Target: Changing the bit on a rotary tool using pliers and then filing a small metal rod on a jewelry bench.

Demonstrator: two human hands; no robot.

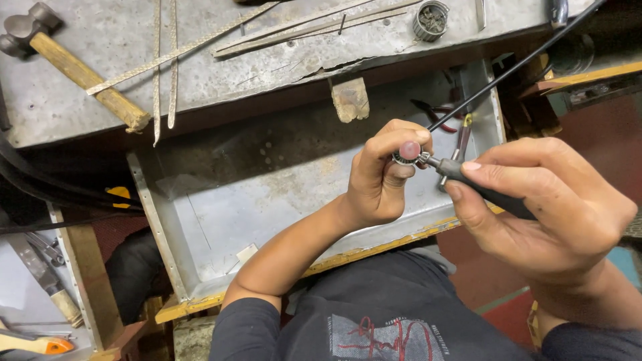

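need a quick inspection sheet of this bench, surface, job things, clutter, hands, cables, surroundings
surface: worn grey metal bench top above an open metal drawer tray.
job's things: small silver ring piece pinched in the left hand; dark-handled rotary tool in the right, its tip at the piece.
clutter: wooden-handled hammer, thin metal strips, small round tin, red-handled pliers.
grippers: left hand closed on the piece; right hand gripping the tool.
cables: black flexible shaft running up right; black cables at left.
surroundings: side tray with hand tools at lower left.
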